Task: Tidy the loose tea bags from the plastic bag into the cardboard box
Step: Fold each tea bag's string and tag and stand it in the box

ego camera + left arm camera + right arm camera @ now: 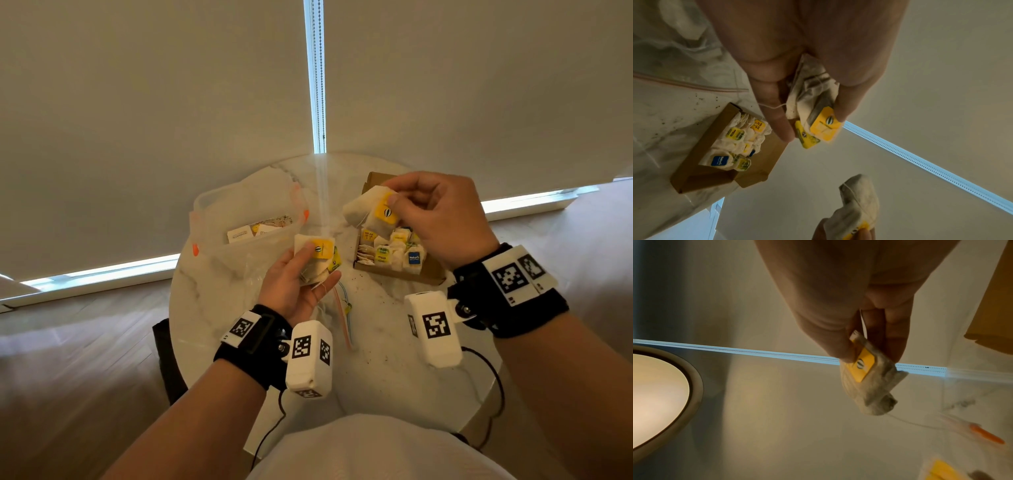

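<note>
My left hand [301,274] lies palm up over the table's middle and holds a small stack of tea bags [315,255] with yellow tags, thumb on top; the stack of tea bags [813,104] fills the left wrist view. My right hand [428,212] pinches one yellow-tagged tea bag [371,210] above the far left corner of the cardboard box [431,270]. That same tea bag [869,378] hangs between thumb and fingers. The box [701,162] holds several tea bags standing in rows. The clear plastic bag [246,219], with a few tea bags inside, lies left of the box.
Everything rests on a small round white marble table [212,308] with tea crumbs [387,353] scattered near the front. Pale roller blinds [154,102] hang right behind it. A black cable [496,377] runs off the right edge. Wooden floor [68,377] surrounds the table.
</note>
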A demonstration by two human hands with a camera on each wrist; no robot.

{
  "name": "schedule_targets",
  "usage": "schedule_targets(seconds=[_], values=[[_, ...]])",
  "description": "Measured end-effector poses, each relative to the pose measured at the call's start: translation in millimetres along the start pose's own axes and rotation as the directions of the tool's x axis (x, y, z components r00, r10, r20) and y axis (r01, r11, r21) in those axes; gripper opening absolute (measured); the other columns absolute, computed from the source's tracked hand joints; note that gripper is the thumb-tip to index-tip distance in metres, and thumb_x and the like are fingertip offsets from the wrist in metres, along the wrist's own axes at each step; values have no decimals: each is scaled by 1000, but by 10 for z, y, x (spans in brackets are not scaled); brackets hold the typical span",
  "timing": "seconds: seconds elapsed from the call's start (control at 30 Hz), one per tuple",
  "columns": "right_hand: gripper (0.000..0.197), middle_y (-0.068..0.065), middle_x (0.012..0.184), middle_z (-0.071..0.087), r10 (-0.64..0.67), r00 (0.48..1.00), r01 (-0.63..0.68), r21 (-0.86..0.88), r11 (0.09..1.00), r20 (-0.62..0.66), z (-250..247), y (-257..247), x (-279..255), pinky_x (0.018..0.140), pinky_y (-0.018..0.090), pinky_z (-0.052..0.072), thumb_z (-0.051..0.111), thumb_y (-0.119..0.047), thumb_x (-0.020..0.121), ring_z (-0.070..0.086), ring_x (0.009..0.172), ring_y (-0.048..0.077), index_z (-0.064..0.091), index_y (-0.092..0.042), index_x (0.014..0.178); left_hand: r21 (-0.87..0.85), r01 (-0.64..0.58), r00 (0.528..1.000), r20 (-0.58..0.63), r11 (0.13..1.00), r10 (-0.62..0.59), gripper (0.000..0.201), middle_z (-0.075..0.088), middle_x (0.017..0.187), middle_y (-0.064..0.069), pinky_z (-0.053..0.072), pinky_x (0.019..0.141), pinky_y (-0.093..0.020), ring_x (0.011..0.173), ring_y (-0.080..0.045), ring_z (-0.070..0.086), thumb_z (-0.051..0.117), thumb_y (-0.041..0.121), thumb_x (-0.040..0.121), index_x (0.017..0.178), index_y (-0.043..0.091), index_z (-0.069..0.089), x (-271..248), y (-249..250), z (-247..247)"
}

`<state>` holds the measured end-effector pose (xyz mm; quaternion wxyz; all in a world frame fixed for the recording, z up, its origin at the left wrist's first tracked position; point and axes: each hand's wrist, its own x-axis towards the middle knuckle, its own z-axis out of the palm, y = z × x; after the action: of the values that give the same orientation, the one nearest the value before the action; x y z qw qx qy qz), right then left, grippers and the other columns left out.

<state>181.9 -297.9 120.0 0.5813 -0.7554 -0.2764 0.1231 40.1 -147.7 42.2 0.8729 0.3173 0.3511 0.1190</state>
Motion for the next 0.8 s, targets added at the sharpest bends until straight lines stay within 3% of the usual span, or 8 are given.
schedule_targets(seconds=[0.17,0.3,0.4,0.47,0.57,0.63,0.8], values=[[15,-1,94,74,18,996,-23,-69,997,-83,-72,119,71,74,20,58,67,-10,90,69,80,2,71,-19,100,71,-15,999,-28,997,17,16,71,94,-12,60,65,-35,83,-22,69,60,16,96,111,8,62,42,57,-65],[13,-3,96,73,57,986,-68,-65,996,-157,-171,218,135,77,31,60,68,-15,89,71,89,10,71,-26,97,65,-10,999,-46,998,13,20,71,94,-12,60,62,-34,83,-23,69,60,15,96,114,7,62,68,56,-130],[13,-1,95,73,68,989,-83,-107,991,-133,-167,263,140,71,24,58,67,-13,90,70,83,9,71,-24,97,109,-14,998,-52,994,20,20,70,92,-10,59,62,-32,80,-21,69,64,15,93,111,9,63,84,36,-149],[12,2,94,73,88,995,-93,-123,988,-51,-126,274,110,64,19,57,67,-13,91,68,77,11,72,-19,99,221,-65,995,-65,973,81,15,70,87,-5,58,61,-31,75,-18,68,70,14,89,104,12,66,95,21,-142],[10,-3,92,73,93,992,-72,-218,973,85,-46,306,57,70,26,59,70,-20,89,69,79,13,72,-23,98,478,-196,977,15,857,215,14,69,84,-3,57,59,-30,72,-15,67,72,7,87,95,18,69,84,49,-81],[10,-6,88,72,85,984,-48,-221,974,158,12,312,41,73,34,60,73,-21,87,70,79,14,72,-28,93,597,-278,959,124,753,255,20,67,88,-4,58,57,-30,69,-13,67,71,4,88,98,21,71,75,107,-7],[13,-3,80,70,49,974,-3,-207,978,219,108,319,59,68,40,60,77,-18,82,68,72,19,70,-28,84,730,-393,916,366,559,165,36,68,96,-4,60,58,-32,71,-15,68,70,5,89,108,36,69,71,226,156]])
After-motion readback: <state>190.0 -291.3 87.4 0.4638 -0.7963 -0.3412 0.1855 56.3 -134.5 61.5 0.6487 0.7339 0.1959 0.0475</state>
